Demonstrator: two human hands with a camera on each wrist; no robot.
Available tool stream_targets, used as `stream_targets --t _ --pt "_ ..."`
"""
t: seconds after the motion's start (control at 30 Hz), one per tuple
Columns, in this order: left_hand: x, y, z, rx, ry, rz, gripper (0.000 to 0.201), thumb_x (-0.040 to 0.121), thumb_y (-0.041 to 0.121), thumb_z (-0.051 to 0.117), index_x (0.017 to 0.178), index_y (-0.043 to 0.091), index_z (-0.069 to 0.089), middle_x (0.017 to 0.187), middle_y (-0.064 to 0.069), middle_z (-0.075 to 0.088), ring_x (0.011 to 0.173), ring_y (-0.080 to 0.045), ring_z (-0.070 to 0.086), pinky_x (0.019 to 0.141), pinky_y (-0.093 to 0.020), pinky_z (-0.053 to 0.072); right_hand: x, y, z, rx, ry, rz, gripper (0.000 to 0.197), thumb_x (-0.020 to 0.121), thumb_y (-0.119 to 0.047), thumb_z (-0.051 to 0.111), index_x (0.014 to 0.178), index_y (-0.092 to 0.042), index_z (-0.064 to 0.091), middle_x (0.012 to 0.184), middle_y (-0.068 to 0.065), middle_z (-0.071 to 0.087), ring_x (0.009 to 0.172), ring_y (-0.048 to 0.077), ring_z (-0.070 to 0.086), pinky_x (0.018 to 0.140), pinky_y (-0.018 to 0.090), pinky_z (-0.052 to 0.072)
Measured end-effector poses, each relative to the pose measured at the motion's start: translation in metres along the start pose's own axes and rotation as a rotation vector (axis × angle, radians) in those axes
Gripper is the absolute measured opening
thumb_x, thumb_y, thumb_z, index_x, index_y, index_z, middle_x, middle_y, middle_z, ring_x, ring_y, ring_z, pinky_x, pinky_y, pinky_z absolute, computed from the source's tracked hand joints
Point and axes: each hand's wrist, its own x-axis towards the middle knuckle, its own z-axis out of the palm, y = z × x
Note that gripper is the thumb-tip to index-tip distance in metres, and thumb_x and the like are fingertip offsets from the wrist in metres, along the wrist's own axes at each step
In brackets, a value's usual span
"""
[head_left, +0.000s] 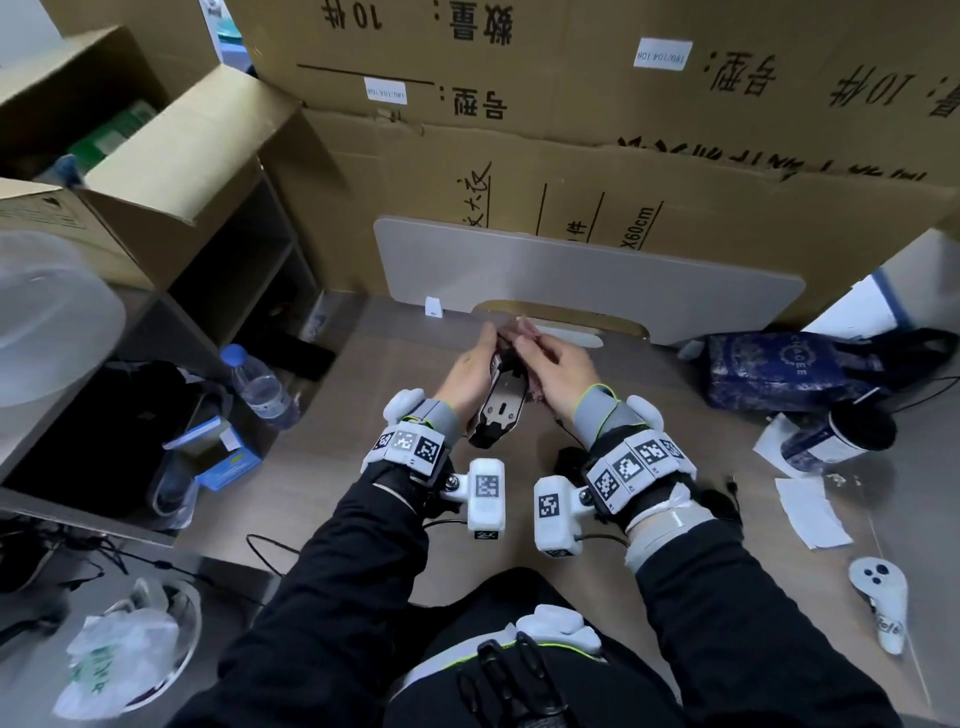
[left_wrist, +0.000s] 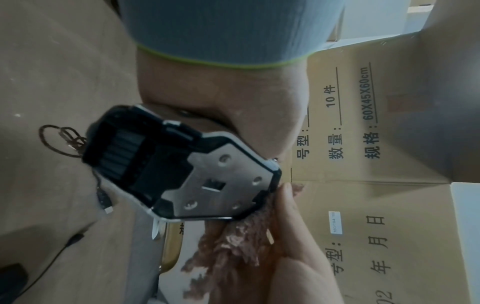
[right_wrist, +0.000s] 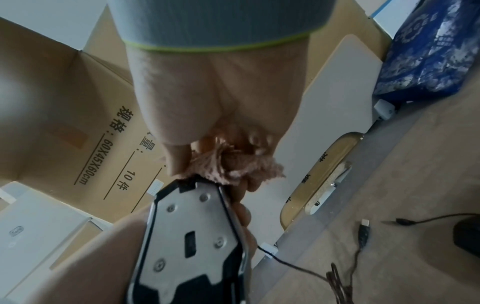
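Observation:
A black computer mouse (head_left: 497, 400) with a metal base plate is held upside down above the desk. My left hand (head_left: 470, 371) grips it along its left side. My right hand (head_left: 556, 370) holds a pinkish-brown fluffy cloth (head_left: 525, 332) against the mouse's far end. In the left wrist view the mouse (left_wrist: 197, 176) lies under my left hand (left_wrist: 233, 98), and the cloth (left_wrist: 233, 242) is bunched in my right hand (left_wrist: 298, 257). In the right wrist view my right hand (right_wrist: 207, 92) pinches the cloth (right_wrist: 233, 164) onto the mouse (right_wrist: 192, 236), with my left hand (right_wrist: 103, 257) beside it.
Large cardboard boxes (head_left: 519, 130) and a white board (head_left: 571, 270) stand behind the desk. A water bottle (head_left: 257, 382) is at the left. A blue bag (head_left: 784, 369), a dark cup (head_left: 841, 434), papers (head_left: 810, 512) and a white controller (head_left: 880, 592) lie right. A loose cable (right_wrist: 363, 230) runs near my wrists.

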Motion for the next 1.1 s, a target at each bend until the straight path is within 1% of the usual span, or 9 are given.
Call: stream_targets --t 0.1,0.23,0.4,0.5,0.63,0.77,0.87,0.97,1.1 --pt "-0.008 0.007 -0.004 0.025 -0.026 -0.001 0.072 0.086 0.083 0.031 0.097 0.03 0.078 0.115 -0.009 0.074 0.108 -0.025 0.069 0.105 -0.047 0.049 -0.004 -0.001 0.001 0.11 -0.055 0.004 0.031 0.089 -0.012 0.07 0.12 -0.014 0.066 0.098 -0.006 0.07 0.083 -0.004 0.064 0.078 0.011 0.051" --pt "-0.013 0.016 -0.012 0.105 -0.006 0.04 0.068 0.103 0.064 0.021 0.116 0.018 0.071 0.118 -0.012 0.068 0.114 -0.025 0.063 0.108 -0.039 0.045 -0.004 -0.001 0.008 0.316 0.001 0.05 0.033 0.077 -0.004 0.08 0.106 -0.016 0.071 0.105 0.005 0.074 0.099 0.017 0.069 0.094 0.036 0.052" --pt "-0.01 0.012 -0.016 0.14 -0.044 0.014 0.075 0.1 0.067 0.018 0.119 0.017 0.069 0.116 -0.01 0.065 0.11 -0.024 0.06 0.099 -0.028 0.041 -0.005 -0.004 0.018 0.365 0.104 0.049 0.043 0.082 0.005 0.073 0.123 0.003 0.06 0.099 0.012 0.068 0.056 -0.003 0.062 0.052 0.011 0.048" --pt "-0.006 0.01 -0.02 0.053 -0.12 -0.04 0.068 0.095 0.074 0.034 0.106 0.019 0.071 0.113 -0.007 0.072 0.103 -0.02 0.069 0.097 -0.033 0.051 -0.001 -0.001 0.024 0.35 0.231 0.024 0.038 0.084 0.0 0.073 0.12 0.001 0.062 0.098 0.008 0.069 0.064 -0.004 0.065 0.062 0.013 0.05" --pt "0.002 0.0 -0.026 -0.001 -0.26 -0.131 0.094 0.068 0.092 0.055 0.106 0.008 0.076 0.107 -0.016 0.076 0.103 -0.035 0.071 0.102 -0.053 0.052 0.006 -0.001 0.025 0.358 0.378 0.022 0.034 0.083 -0.003 0.075 0.115 -0.001 0.066 0.1 0.007 0.071 0.081 0.005 0.068 0.08 0.018 0.055" --pt "0.0 0.001 -0.033 -0.129 -0.302 -0.07 0.073 0.09 0.067 0.054 0.108 -0.002 0.069 0.094 -0.019 0.074 0.077 -0.03 0.071 0.097 -0.057 0.052 0.01 -0.005 0.018 0.281 0.446 0.088 0.018 0.085 -0.024 0.075 0.099 -0.012 0.072 0.08 0.003 0.07 0.046 0.0 0.053 0.052 0.021 0.044" --pt "0.007 -0.003 -0.036 -0.18 -0.235 -0.091 0.074 0.09 0.071 0.051 0.108 0.001 0.067 0.09 -0.019 0.074 0.075 -0.032 0.07 0.089 -0.053 0.054 0.013 -0.011 0.019 0.163 0.329 0.171 0.025 0.091 -0.043 0.064 0.088 -0.02 0.071 0.064 -0.002 0.065 0.043 0.006 0.054 0.045 0.019 0.041" --pt "0.015 -0.004 -0.038 -0.175 -0.158 -0.062 0.071 0.094 0.067 0.049 0.107 0.001 0.07 0.1 -0.022 0.074 0.089 -0.036 0.072 0.085 -0.047 0.06 0.019 -0.015 0.035 0.062 0.147 0.14 0.027 0.097 -0.033 0.057 0.102 -0.012 0.074 0.085 0.004 0.07 0.078 0.017 0.065 0.067 0.024 0.053" --pt "0.023 -0.005 -0.04 -0.077 -0.121 0.019 0.054 0.099 0.06 0.048 0.103 0.011 0.07 0.106 -0.019 0.075 0.102 -0.034 0.072 0.092 -0.05 0.057 0.023 -0.012 0.04 -0.142 0.047 0.073 0.011 0.089 -0.025 0.064 0.093 -0.028 0.075 0.088 0.005 0.075 0.089 0.028 0.07 0.086 0.045 0.056"
